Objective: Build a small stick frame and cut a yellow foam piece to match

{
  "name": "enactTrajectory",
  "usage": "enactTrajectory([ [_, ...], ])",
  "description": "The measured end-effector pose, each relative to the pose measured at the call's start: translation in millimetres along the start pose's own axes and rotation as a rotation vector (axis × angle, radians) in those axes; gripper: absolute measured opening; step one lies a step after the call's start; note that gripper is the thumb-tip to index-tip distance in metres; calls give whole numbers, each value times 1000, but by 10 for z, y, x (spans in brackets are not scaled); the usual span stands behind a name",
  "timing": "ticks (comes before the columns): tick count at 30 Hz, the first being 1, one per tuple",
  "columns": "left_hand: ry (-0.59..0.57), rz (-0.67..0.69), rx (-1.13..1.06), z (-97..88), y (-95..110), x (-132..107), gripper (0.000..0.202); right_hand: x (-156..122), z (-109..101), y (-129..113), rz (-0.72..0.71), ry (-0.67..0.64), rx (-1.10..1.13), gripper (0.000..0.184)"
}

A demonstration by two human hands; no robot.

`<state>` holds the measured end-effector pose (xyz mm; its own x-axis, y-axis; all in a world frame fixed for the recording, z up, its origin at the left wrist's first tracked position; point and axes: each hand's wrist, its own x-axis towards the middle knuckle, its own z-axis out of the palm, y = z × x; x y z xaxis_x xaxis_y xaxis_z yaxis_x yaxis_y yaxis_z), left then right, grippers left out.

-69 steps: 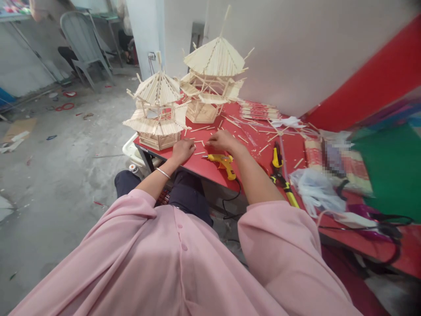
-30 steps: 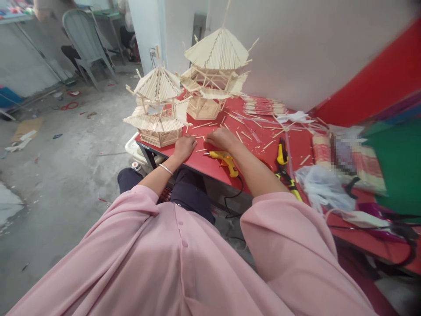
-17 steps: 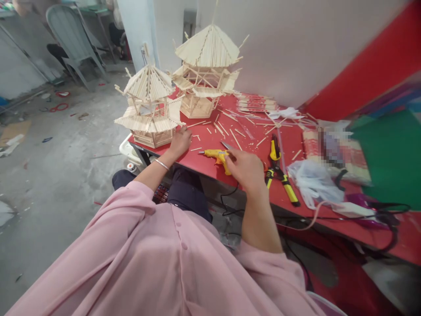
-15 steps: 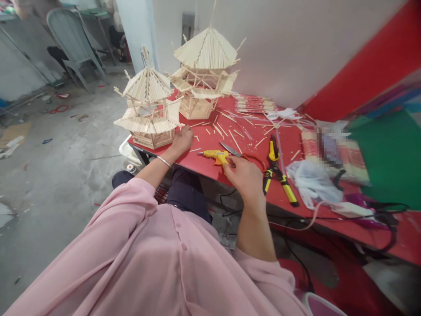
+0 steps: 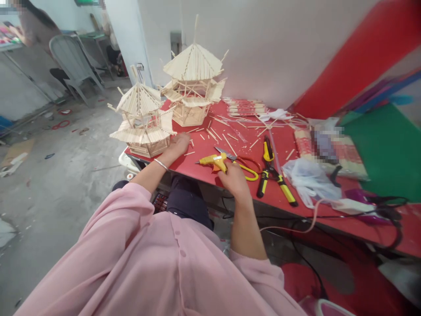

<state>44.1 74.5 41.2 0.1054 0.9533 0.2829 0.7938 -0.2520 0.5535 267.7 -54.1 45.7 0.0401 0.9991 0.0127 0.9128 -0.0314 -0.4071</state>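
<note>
My right hand (image 5: 233, 177) is closed round the handle of a yellow glue gun (image 5: 213, 161), whose nozzle points left. My left hand (image 5: 179, 145) is curled beside the base of the smaller stick pagoda model (image 5: 142, 118); whatever its fingers hold is hidden. That model has a pointed roof and a flared lower roof, and stands at the table's left corner. A larger stick pagoda (image 5: 194, 66) stands behind it. Scissors with red handles (image 5: 248, 161) lie just beyond the glue gun. A yellow loop handle (image 5: 251, 175) shows beside my right hand.
Yellow-and-black pliers (image 5: 271, 170) and a yellow cutter (image 5: 268, 149) lie on the red table (image 5: 204, 175). Loose sticks (image 5: 230, 142) are scattered behind. A plastic bag (image 5: 307, 177), a cord (image 5: 315, 219) and bundled sticks (image 5: 246, 107) are around. A person (image 5: 36, 26) is at far left.
My right hand has closed more firmly round the glue gun's handle and drawn it slightly nearer the edge, uncovering the yellow loop handle. My left hand stays by the smaller model. The view has shifted.
</note>
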Motion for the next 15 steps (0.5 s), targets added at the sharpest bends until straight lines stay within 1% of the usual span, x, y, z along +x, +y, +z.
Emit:
enactTrajectory([
  [2,-9,3,-49,-110,58,-70,18,-69,-3,104,8,74,249,31],
  [3,-12,12,-125,-161,100,-118,18,-117,-17,141,17,126,403,33],
  [4,-9,3,-237,-206,151,-175,17,-169,-43,164,26,184,559,36],
  [6,-7,-57,-488,-269,268,-306,21,-272,-124,160,35,299,822,40],
  [8,-25,-141,-732,-300,390,-441,22,-355,-235,101,36,379,981,35],
  [11,-114,-284,-1043,-337,533,-604,18,-437,-404,-34,17,463,1043,24],
  [13,-172,-343,-1253,-389,585,-689,20,-475,-489,-122,-4,511,997,23],
  [15,-225,-369,-1449,-463,608,-775,25,-502,-544,-200,-22,557,890,27],
])
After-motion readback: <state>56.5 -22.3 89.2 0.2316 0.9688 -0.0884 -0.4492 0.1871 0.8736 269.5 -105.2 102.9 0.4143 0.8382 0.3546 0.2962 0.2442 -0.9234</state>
